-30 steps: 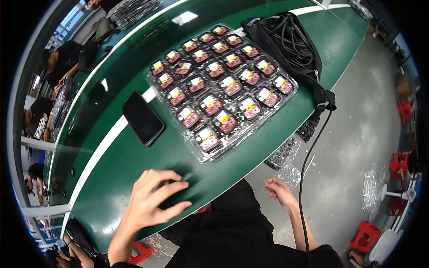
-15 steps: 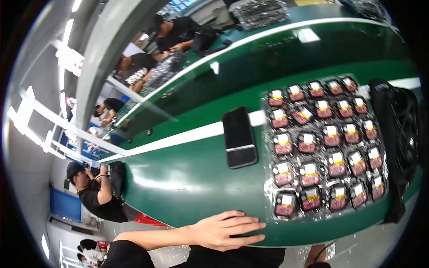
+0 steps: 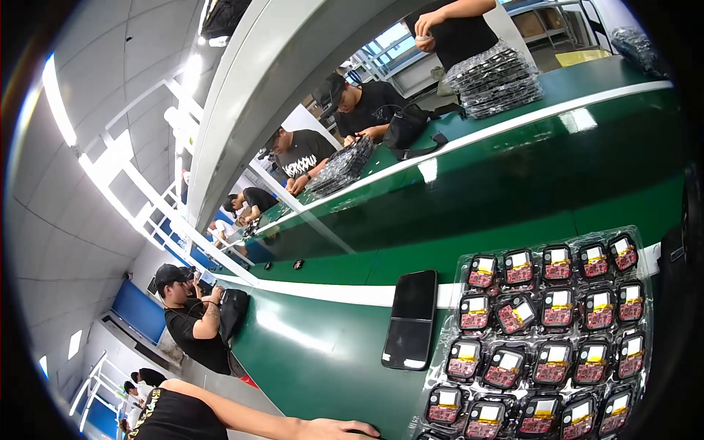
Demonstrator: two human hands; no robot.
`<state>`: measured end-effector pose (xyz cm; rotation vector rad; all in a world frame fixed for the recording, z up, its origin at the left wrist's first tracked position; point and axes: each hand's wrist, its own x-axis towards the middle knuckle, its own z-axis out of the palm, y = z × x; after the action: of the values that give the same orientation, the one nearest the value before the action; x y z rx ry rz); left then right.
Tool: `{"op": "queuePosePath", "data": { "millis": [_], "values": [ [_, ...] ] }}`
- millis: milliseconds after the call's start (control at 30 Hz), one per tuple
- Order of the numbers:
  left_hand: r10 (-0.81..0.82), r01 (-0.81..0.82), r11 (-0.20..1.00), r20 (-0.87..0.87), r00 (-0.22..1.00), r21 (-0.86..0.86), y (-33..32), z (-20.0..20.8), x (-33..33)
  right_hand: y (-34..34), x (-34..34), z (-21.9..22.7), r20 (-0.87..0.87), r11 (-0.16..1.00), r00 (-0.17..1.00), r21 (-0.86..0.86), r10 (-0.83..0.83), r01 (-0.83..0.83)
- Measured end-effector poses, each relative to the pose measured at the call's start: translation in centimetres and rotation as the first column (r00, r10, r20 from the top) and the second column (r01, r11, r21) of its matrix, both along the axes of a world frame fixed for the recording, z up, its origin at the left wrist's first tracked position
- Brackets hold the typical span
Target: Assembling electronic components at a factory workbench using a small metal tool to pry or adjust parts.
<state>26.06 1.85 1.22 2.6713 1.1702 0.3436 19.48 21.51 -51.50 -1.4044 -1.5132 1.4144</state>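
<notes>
Thin, clear, glossy plastic is seen in the tray (image 3: 575, 240), its ridges streaked with highlights. The modules (image 3: 555, 309) are framed in smooth black plastic. The table (image 3: 315, 359) is finished in smooth, shiny green, and light is mirrored in the phone's (image 3: 411, 320) glassy face. Soft, matt cloth is shown by the black bag (image 3: 405, 128) and shirt (image 3: 176, 416).

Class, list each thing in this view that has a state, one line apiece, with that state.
Clear plastic tray: loaded, lower part out of frame
Black-cased circuit-board modules: red boards exposed
Second-from-left module, second row down: turned askew
Smartphone: lying flat, screen dark
Left hand: partly cut off, grip unclear
Far plastic-tray stack: several layers high
Ceiling light: lit
</notes>
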Motion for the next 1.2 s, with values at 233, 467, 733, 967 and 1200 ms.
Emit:
{"op": "queuePosePath", "data": {
  "millis": [233,467,733,967,1200],
  "values": [
    [-0.04,0.04,0.999,0.003,0.999,-0.024,0.1,-0.6,0.0,-3.2,3.4,-3.1,0.012,0.992,0.996,-0.091,-0.092,0.093],
    [-0.044,0.043,0.999,-0.019,0.999,-0.017,1.7,0.2,1.4,-9.7,9.7,-3.6,0.073,0.981,0.992,-0.156,-0.102,0.112],
    [-0.038,0.036,0.996,-0.028,0.999,-0.08,1.3,0.6,0.9,-13.9,15.4,-3.6,0.156,0.969,0.972,-0.146,-0.177,0.2],
    [-0.054,0.061,0.99,0.06,0.997,-0.128,0.3,-0.7,1.1,-9.5,19.5,0.6,0.211,0.949,0.928,-0.003,-0.307,0.315],
    [-0.127,0.139,0.99,0.346,0.93,-0.01,-0.9,-2.8,-0.7,-0.9,27.6,9.7,0.301,0.902,0.858,0.258,-0.416,0.347]
  ]
}}
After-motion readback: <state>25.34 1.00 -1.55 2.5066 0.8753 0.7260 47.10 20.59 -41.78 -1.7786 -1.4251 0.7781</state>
